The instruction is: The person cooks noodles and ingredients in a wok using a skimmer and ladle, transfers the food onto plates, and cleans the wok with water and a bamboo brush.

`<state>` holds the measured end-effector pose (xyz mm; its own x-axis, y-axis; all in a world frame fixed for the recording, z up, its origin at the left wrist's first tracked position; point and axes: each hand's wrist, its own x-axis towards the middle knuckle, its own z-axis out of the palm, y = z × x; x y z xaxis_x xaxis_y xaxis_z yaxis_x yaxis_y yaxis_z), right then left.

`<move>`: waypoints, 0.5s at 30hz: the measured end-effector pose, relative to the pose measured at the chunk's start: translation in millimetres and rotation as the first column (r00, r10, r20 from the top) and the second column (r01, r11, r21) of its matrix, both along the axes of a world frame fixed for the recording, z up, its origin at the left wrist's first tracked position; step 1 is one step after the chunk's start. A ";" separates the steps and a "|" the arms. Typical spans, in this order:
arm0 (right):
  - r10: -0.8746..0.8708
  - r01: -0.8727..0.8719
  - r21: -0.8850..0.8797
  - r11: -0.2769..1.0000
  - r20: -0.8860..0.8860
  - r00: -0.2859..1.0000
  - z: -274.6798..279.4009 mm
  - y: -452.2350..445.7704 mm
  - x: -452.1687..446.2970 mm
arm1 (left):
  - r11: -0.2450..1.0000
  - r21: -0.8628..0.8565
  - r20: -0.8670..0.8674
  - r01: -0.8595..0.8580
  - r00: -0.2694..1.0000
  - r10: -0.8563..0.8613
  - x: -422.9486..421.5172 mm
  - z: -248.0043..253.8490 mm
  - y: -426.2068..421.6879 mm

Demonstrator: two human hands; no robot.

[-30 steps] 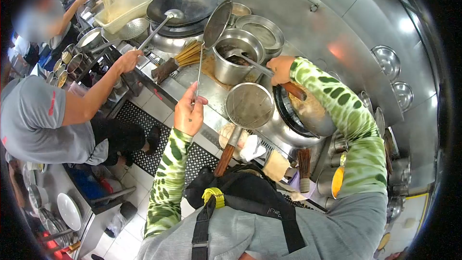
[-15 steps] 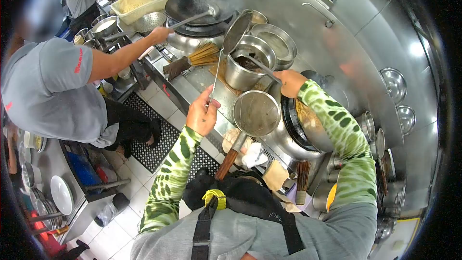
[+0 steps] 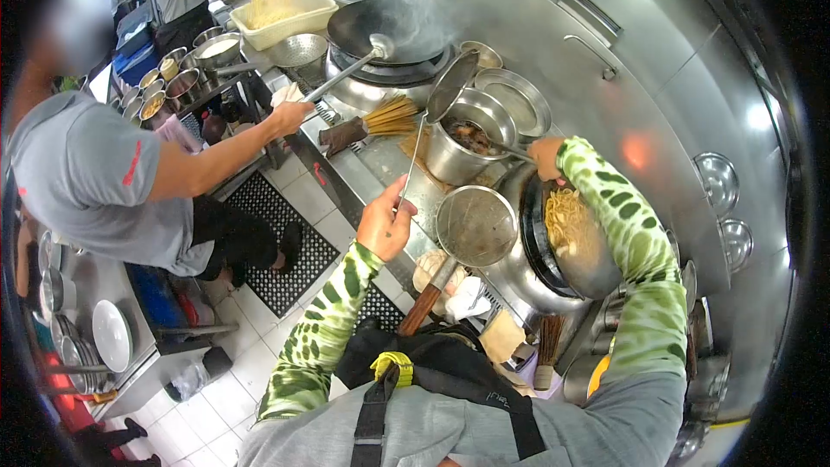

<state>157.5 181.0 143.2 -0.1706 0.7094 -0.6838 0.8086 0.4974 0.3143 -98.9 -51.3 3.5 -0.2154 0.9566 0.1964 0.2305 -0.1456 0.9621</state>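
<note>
My left hand [image 3: 386,223] is closed on the thin handle of a round strainer [image 3: 452,86], whose head is tilted beside the steel pot [image 3: 467,154]. Dark pieces in liquid show inside that pot. My right hand [image 3: 548,158] grips a ladle [image 3: 513,151] that reaches over the pot's rim, its bowl hidden in the contents. Right below my right hand, a wok [image 3: 596,264] holds noodles [image 3: 566,220]. A mesh skimmer [image 3: 476,227] with a wooden handle lies between my arms.
At the left a co-worker [image 3: 95,182] holds a long ladle over a steaming wok [image 3: 380,30]. Another person stands at the back left by a tub of noodles [image 3: 285,30]. A bamboo brush [image 3: 389,118] lies left of the pot. Steel bowls [image 3: 716,186] hang on the right wall.
The view has shifted, so the scene sits further right. My right hand's ladle has dipped deeper into the pot. More of the noodles shows in the wok. The strainer stays in my left hand.
</note>
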 end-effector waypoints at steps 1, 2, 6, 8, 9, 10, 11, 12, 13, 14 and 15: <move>-0.076 0.076 -0.014 0.997 -0.032 0.997 28.2 -18.8 -17.7 | 1.000 0.017 0.008 0.003 1.000 -0.003 -0.2 -1.0 0.4; -0.090 0.089 -0.044 0.995 -0.014 0.996 34.4 -20.5 -23.7 | 1.000 -0.002 0.005 0.004 1.000 -0.004 -0.4 2.4 0.1; -0.151 0.157 -0.188 0.970 0.042 0.988 43.1 5.9 -32.8 | 1.000 0.006 -0.006 0.014 1.000 -0.014 -2.3 6.8 2.0; -0.253 0.242 -0.255 0.936 -0.008 0.967 41.5 18.4 -29.5 | 0.999 0.036 -0.008 0.017 1.000 -0.016 -2.5 0.4 4.0; -0.276 0.257 -0.308 0.916 -0.020 0.961 42.4 23.8 -28.9 | 0.998 0.061 -0.029 0.019 0.999 -0.017 -2.9 2.1 2.8; -0.317 0.281 -0.350 0.894 -0.049 0.947 41.5 30.7 -26.8 | 0.999 0.037 -0.024 0.019 1.000 -0.018 -4.0 3.5 3.7; -0.355 0.301 -0.386 0.872 -0.075 0.932 41.3 36.0 -24.3 | 1.000 0.017 -0.017 0.015 1.000 -0.015 -3.9 4.1 3.9; -0.392 0.317 -0.423 0.849 -0.100 0.915 41.2 38.1 -22.4 | 1.000 -0.004 -0.011 0.010 1.000 -0.010 -3.7 5.2 4.0; -0.440 0.339 -0.419 0.842 -0.169 0.882 43.6 34.1 -21.8 | 1.000 -0.006 0.010 0.013 1.000 -0.013 -3.4 7.1 3.7; -0.492 0.368 -0.468 0.804 -0.175 0.853 36.2 42.2 -18.3 | 1.000 -0.007 0.014 0.015 1.000 -0.015 -3.7 6.2 4.6; -0.543 0.392 -0.516 0.762 -0.177 0.821 21.5 56.0 -14.7 | 1.000 -0.008 0.019 0.016 1.000 -0.016 -4.4 4.2 5.3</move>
